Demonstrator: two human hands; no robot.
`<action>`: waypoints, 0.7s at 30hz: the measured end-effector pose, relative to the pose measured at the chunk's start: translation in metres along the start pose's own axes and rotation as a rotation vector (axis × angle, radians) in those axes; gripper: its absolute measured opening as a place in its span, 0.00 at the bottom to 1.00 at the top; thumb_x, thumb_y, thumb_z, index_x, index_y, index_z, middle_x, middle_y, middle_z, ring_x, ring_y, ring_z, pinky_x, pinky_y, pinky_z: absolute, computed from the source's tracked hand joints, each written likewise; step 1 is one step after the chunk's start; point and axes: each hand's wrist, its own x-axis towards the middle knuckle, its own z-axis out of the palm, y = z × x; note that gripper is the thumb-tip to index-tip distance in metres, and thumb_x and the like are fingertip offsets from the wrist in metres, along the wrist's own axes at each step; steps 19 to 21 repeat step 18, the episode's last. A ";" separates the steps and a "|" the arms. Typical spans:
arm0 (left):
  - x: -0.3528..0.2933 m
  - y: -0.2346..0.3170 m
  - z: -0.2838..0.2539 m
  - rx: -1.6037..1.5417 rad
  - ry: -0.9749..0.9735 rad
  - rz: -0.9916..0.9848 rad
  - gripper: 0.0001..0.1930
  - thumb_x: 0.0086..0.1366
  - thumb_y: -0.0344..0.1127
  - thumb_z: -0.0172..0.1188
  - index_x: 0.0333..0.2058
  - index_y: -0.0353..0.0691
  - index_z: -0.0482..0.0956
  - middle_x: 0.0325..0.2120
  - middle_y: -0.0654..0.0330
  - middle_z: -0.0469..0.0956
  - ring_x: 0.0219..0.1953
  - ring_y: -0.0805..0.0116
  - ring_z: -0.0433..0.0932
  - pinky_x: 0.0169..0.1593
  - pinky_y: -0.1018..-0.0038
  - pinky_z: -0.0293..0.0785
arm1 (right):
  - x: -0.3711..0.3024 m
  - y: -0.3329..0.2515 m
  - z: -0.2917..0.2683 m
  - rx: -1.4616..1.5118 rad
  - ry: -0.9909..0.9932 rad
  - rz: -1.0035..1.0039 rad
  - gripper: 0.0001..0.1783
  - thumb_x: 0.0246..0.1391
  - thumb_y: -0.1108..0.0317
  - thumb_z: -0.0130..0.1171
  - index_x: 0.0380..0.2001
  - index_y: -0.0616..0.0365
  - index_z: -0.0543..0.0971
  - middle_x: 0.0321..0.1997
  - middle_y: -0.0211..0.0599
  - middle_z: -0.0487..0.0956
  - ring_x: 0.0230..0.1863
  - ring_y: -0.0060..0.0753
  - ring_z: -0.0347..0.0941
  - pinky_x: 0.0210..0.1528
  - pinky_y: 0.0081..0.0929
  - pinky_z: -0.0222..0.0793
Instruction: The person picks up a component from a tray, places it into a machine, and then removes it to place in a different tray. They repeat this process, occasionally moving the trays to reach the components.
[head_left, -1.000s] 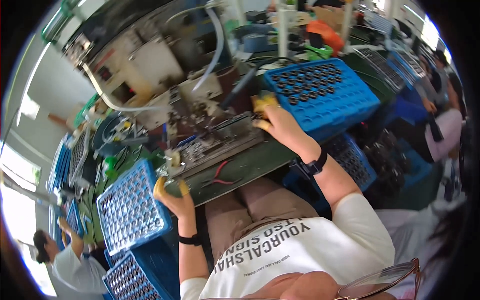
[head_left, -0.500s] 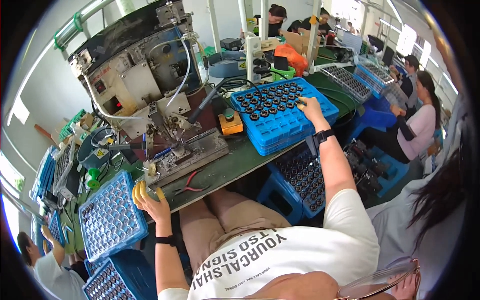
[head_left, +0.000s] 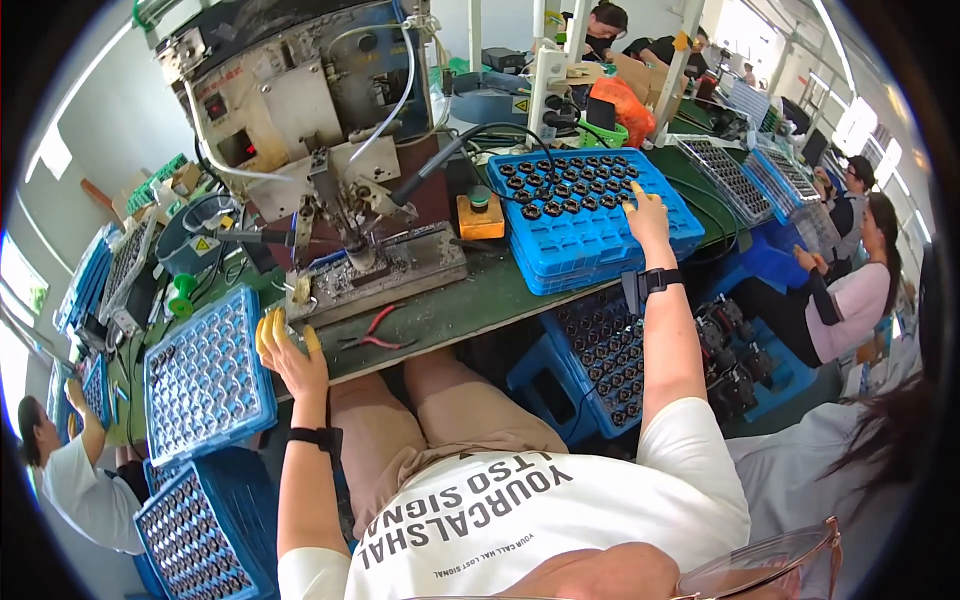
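Note:
My left hand (head_left: 292,358) wears yellow finger covers. Its fingers are stretched out, thumb apart, beside the right edge of a blue tray (head_left: 268,385) of silvery round parts; I cannot tell whether it touches the rim. Over at the right, my right hand (head_left: 650,217), also in yellow finger covers, reaches above a stacked blue tray (head_left: 665,195) partly filled with dark round parts (head_left: 570,190). Index finger and thumb are spread, and nothing shows between them. Red-handled pliers (head_left: 378,330) lie on the green bench between my hands.
A bench machine (head_left: 300,110) with a metal base (head_left: 400,275) stands ahead. Beside it are an orange box with a dark knob (head_left: 481,217) and cables. More filled trays (head_left: 610,370) sit below the bench at right and lower left (head_left: 195,530). Several people work nearby.
The whole view has shifted, so the bench appears farther right. My right-hand fingers, earlier close together at the dark parts, are now apart near the rows' right end. My left hand stays by its tray.

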 end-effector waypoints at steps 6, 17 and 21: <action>0.003 0.002 -0.001 -0.079 -0.026 0.055 0.27 0.61 0.38 0.56 0.57 0.32 0.62 0.56 0.46 0.64 0.61 0.44 0.58 0.63 0.52 0.48 | 0.001 0.005 -0.001 0.012 0.030 0.053 0.29 0.60 0.55 0.51 0.63 0.49 0.64 0.55 0.51 0.70 0.55 0.59 0.66 0.54 0.46 0.67; 0.012 0.001 -0.011 -0.169 -0.300 0.018 0.34 0.66 0.44 0.53 0.61 0.26 0.54 0.60 0.38 0.57 0.61 0.40 0.57 0.63 0.49 0.50 | -0.017 0.001 -0.016 0.010 0.151 -0.022 0.28 0.59 0.52 0.52 0.58 0.56 0.68 0.49 0.52 0.73 0.49 0.57 0.69 0.50 0.46 0.67; 0.010 -0.027 -0.013 -0.209 -0.323 0.032 0.34 0.66 0.44 0.53 0.61 0.26 0.54 0.60 0.38 0.57 0.61 0.40 0.57 0.63 0.49 0.50 | -0.018 -0.001 -0.011 -0.020 0.132 -0.017 0.28 0.59 0.52 0.51 0.58 0.56 0.68 0.49 0.52 0.73 0.49 0.57 0.68 0.51 0.46 0.67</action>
